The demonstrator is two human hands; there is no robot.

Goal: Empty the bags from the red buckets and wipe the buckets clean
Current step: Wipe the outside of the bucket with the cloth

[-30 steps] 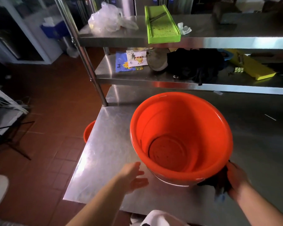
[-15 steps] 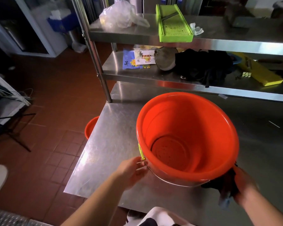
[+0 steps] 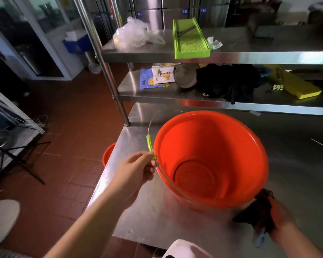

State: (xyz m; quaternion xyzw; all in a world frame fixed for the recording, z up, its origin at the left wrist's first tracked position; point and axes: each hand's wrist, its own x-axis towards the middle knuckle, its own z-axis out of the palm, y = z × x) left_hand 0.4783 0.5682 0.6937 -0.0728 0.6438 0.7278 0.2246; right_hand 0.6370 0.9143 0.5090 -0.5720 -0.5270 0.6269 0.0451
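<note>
My left hand [image 3: 132,172] pinches the yellow-green grip [image 3: 150,147] of the wire handle [image 3: 172,187] on the red bucket [image 3: 213,157], which sits tilted on the steel table [image 3: 138,216] with its empty inside facing me. My right hand [image 3: 280,218] is curled round a dark cloth [image 3: 255,211] just beside the bucket's near right edge; whether the cloth touches the bucket I cannot tell. A second red bucket [image 3: 108,153] shows only as a sliver on the floor beyond the table's left edge, so two buckets in all. Behind the bucket stand two shelves. The upper shelf [image 3: 250,56] carries one clear plastic bag [image 3: 134,34], one green slicer board [image 3: 190,41] and one crumpled white scrap [image 3: 214,42]. The lower shelf [image 3: 138,94] holds printed packets [image 3: 157,77], a grey rounded thing [image 3: 185,77], a heap of black fabric [image 3: 227,82] and a yellow board [image 3: 296,84]. A shelf post [image 3: 108,75] stands at the table's far left corner
</note>
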